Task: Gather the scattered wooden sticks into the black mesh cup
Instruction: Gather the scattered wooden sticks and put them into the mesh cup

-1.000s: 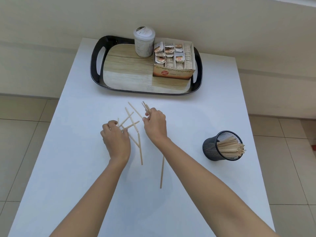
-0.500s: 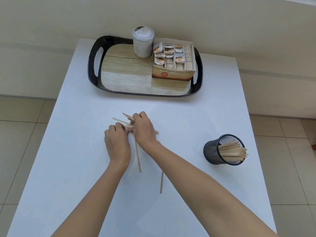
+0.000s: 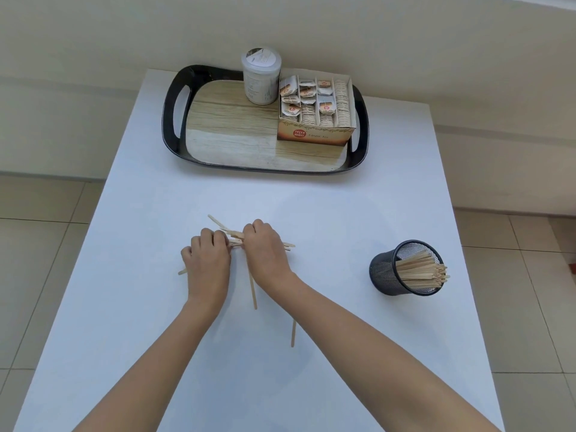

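At mid-worktop [image 3: 149,213], left hand [image 3: 207,265] and right hand [image 3: 268,252] are both gripping the wooden sticks [image 3: 235,235], fingers clamped together.

One view only: head cam, wide-angle, looking forward and down at the table [image 3: 358,213]. We're close in, forearms entering from the bottom edge. Both hands, left [image 3: 207,263] and right [image 3: 266,252], sit near frame centre, closed on the sticks [image 3: 233,235]. Cup [image 3: 405,268] lies well right of the grip, tray [image 3: 170,120] well beyond it near the wall. Floor tiles show either side. No second view to overlap.
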`<state>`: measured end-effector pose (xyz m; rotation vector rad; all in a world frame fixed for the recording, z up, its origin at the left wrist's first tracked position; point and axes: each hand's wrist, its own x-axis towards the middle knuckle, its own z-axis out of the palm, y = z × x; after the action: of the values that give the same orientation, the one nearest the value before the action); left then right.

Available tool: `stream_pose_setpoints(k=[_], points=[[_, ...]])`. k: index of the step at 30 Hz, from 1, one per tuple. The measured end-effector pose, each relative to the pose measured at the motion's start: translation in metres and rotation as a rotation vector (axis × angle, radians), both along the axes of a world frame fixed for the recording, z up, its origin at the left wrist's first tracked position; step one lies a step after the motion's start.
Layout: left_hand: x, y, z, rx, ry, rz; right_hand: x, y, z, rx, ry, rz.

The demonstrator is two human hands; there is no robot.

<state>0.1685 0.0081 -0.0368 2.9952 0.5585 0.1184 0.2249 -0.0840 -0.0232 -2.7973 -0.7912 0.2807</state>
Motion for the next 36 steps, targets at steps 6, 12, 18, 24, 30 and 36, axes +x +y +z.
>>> stream_pose_setpoints(k=[6, 12, 18, 24, 30, 36], points=[[-0.007, 0.014, -0.005, 0.234, -0.082, -0.091, -0.008, -0.002, 0.001, -0.115, -0.11, 0.082], [-0.023, 0.027, -0.01, 0.293, -0.028, -0.083, -0.02, -0.007, 0.006, -0.146, -0.142, 0.044], [-0.032, 0.033, -0.006, 0.278, 0.039, -0.07, -0.024, -0.017, 0.007, -0.132, -0.039, 0.046], [-0.035, 0.032, -0.004, 0.244, 0.062, -0.015, -0.037, -0.031, 0.025, 0.029, 0.289, -0.291], [-0.039, 0.032, -0.009, 0.155, 0.042, 0.053, -0.068, -0.031, 0.021, 0.077, 0.324, -0.461], [-0.046, 0.034, -0.003, -0.243, -0.145, 0.169, -0.079, -0.021, 0.011, 0.002, 0.278, -0.482]])
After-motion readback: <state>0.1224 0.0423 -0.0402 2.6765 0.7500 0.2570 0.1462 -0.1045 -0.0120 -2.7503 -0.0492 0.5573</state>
